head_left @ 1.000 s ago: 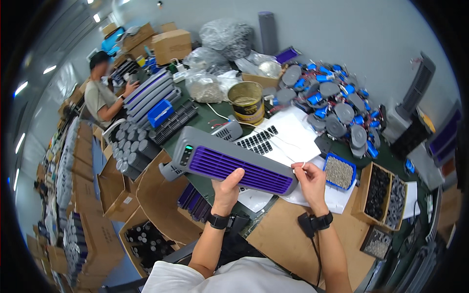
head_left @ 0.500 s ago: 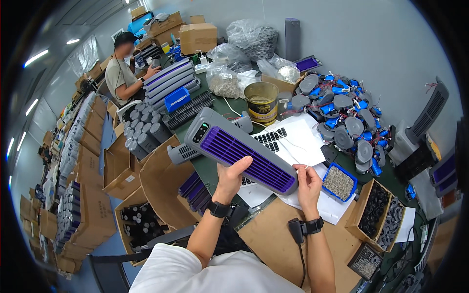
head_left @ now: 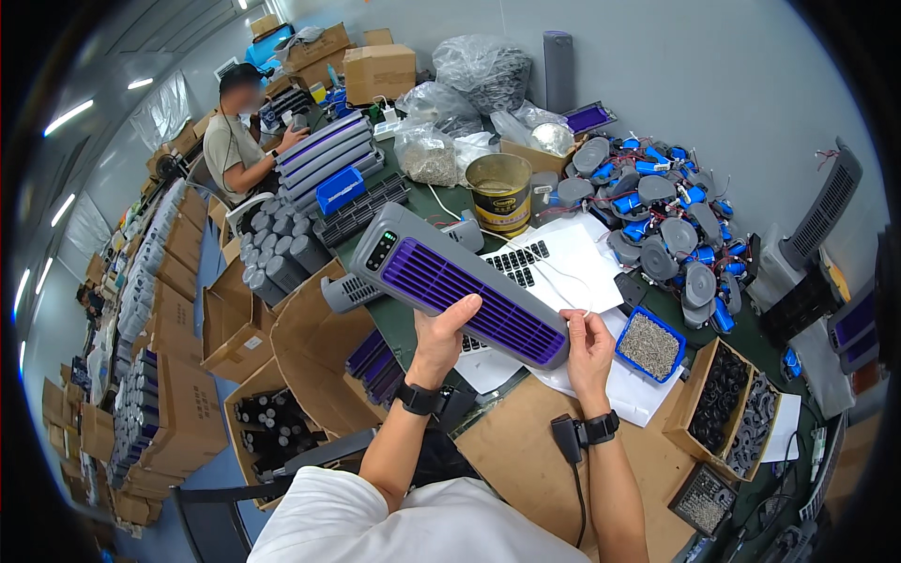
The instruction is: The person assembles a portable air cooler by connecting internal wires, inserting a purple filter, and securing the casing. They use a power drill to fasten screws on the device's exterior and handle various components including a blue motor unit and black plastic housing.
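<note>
My left hand [head_left: 443,336] grips a grey tower fan [head_left: 497,274] around its middle, thumb on the purple grille. The fan is held tilted above the table, upper end to the left, and small green lights glow on its dark control panel [head_left: 380,250]. At the fan's lower right end, the fingers of my right hand [head_left: 589,349] are pinched on the end of a thin white cable [head_left: 554,267]. Whether the cable's tip is inside the fan is hidden by my fingers. Beneath the fan lie white sheets with black stickers [head_left: 527,261].
A blue tray of small metal parts [head_left: 649,345] stands right of my right hand, near a cardboard box of black parts [head_left: 721,399]. Behind are a yellow-black can [head_left: 499,202] and a pile of grey-and-blue motors [head_left: 678,235]. A co-worker [head_left: 235,141] sits at the far left.
The fan and both hands have shifted very slightly left in the picture. My grip on the fan and the pinch on the cable look the same.
</note>
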{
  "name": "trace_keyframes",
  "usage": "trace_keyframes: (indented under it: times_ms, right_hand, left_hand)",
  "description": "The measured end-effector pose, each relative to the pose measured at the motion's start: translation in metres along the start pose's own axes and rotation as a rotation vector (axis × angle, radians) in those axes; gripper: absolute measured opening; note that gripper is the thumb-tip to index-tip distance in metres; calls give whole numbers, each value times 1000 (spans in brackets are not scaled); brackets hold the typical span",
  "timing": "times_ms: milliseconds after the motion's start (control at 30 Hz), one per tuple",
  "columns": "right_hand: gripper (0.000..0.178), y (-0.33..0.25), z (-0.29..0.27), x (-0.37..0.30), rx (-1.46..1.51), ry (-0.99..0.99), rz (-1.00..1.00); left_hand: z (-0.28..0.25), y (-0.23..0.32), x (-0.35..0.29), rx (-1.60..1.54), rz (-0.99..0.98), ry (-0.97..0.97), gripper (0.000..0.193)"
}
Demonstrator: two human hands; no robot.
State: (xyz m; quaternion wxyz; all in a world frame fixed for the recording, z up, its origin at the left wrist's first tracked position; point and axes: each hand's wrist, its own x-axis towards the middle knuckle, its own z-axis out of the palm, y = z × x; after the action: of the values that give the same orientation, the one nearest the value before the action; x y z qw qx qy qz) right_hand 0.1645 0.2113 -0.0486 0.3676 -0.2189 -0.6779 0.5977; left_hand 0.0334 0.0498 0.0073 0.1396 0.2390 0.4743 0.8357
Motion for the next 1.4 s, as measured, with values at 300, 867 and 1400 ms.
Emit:
trace_keyframes:
  times_ms: [300, 867, 1400]
  right_hand:
    - [24, 1, 0, 0, -17, 3, 3]
    - [26, 6, 4, -1, -42, 47, -59]
    - [28, 10, 3, 1, 45, 67, -98]
  left_hand:
    - [-2, -2, -1, 1, -6, 6, 43]
    - [0, 0, -8, 47, 5, 33, 42]
    - [27, 10, -20, 129, 109, 50, 43]
